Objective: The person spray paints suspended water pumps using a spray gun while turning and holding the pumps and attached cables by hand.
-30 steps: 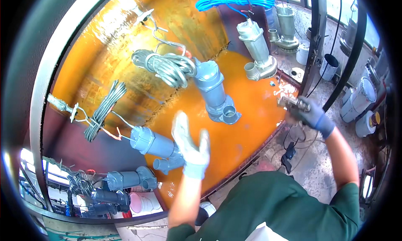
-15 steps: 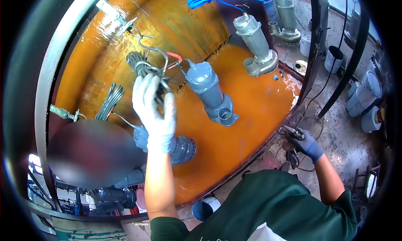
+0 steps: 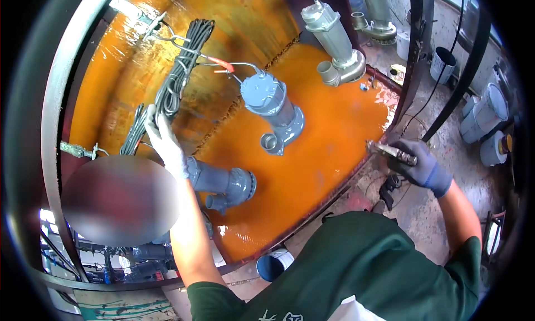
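My left hand [image 3: 165, 142], in a pale glove, is raised at the lower end of a bundle of dark cable [image 3: 177, 81]. Its fingers are stretched out and appear to touch the lowest loops. The bundle hangs from a hook and runs to a freshly painted blue-grey pump [image 3: 267, 100], which hangs in front of the orange-stained booth wall. My right hand [image 3: 421, 167], also gloved, is wrapped around a metal spray gun [image 3: 394, 152] on the right, its front end toward the booth. Another blue-grey pump [image 3: 225, 181] hangs just right of my left forearm.
A grey-metal pump [image 3: 333, 42] hangs farther back. A second cable bundle [image 3: 134, 132] is beside my left hand. Dark posts [image 3: 465, 81] rise on the right, with pails [image 3: 485, 114] beyond. A bucket [image 3: 274, 264] stands below. A blurred patch hides part of the left.
My left hand has moved down and left from the bundle's middle, and the bundle now hangs longer and straighter. The nearby pump has turned, its outlet now facing left. The spray gun stays in my right hand.
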The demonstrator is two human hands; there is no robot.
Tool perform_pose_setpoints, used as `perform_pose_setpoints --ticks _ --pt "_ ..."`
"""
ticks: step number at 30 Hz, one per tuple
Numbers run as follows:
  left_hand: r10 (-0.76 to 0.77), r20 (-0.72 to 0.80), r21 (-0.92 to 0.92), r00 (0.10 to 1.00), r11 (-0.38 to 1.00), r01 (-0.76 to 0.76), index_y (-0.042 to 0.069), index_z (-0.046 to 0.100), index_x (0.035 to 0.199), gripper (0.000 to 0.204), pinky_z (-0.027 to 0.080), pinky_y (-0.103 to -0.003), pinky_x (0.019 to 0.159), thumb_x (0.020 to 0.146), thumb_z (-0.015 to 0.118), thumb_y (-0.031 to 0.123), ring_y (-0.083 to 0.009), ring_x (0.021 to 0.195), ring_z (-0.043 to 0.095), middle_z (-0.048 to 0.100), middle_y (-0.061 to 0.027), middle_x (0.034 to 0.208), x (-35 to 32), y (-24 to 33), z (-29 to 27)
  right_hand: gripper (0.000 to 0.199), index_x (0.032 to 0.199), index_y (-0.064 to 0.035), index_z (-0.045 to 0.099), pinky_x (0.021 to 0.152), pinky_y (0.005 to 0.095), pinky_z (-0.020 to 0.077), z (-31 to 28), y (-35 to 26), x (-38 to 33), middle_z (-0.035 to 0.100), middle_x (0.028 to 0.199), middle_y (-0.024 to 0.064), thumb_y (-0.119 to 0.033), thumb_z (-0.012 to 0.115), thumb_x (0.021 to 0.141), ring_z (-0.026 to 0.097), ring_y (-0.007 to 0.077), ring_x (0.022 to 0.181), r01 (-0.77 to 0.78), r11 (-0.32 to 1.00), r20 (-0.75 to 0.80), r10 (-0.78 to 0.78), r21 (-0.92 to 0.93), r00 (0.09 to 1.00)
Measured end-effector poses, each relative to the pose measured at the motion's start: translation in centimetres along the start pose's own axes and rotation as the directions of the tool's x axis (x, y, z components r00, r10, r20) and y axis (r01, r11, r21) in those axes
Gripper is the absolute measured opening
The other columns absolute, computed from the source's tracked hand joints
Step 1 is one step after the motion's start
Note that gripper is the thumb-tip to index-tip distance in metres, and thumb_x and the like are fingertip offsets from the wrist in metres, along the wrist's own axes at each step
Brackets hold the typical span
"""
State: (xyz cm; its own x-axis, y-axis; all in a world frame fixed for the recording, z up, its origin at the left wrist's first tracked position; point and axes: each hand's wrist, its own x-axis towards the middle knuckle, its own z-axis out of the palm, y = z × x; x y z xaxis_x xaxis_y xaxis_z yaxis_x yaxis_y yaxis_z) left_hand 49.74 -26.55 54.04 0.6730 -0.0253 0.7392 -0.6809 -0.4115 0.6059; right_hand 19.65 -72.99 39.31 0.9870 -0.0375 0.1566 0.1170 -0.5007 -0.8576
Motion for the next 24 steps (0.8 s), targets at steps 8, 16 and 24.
perform_pose_setpoints --ticks 8,16,24 --pt "0.034 0.031 -0.044 0.999 0.999 -0.032 -0.002 0.048 0.153 0.047 0.047 -0.025 0.096 0.109 0.058 0.011 -0.013 0.114 0.056 0.057 -0.0114 0.142 2.5 -3.6 0.2 0.024 0.112 0.0005 0.069 0.077 0.0354 0.054 -7.6 -11.0 2.9 0.07 0.088 0.0088 -0.013 0.078 0.094 0.067 0.02 0.078 0.219 0.975 -0.089 -0.221 -0.029 0.971" --pt "-0.061 0.061 -0.143 0.996 0.987 0.069 -0.006 0.039 0.158 0.054 0.036 -0.036 0.122 0.108 0.056 0.004 -0.0231 0.145 0.048 0.048 -0.0167 0.159 1.2 -3.3 0.4 0.043 0.12 -0.0052 0.07 0.077 0.0382 0.0551 -10.9 -15.1 3.9 0.068 0.093 0.0113 -0.018 0.09 0.084 0.07 0.0262 0.084 0.468 0.606 0.236 -0.424 -0.643 0.874" --pt "0.053 0.055 -0.084 0.997 0.995 -0.048 -0.007 0.044 0.154 0.052 0.034 -0.04 0.125 0.106 0.057 0.006 -0.0292 0.148 0.045 0.044 -0.021 0.161 1.0 -5.6 0.0 0.031 0.109 -0.0046 0.069 0.08 0.0434 0.0554 -9.6 -20.6 5.4 0.069 0.097 0.0142 -0.018 0.084 0.086 0.069 0.0355 0.091 0.285 0.656 0.162 -0.243 -0.699 0.956"
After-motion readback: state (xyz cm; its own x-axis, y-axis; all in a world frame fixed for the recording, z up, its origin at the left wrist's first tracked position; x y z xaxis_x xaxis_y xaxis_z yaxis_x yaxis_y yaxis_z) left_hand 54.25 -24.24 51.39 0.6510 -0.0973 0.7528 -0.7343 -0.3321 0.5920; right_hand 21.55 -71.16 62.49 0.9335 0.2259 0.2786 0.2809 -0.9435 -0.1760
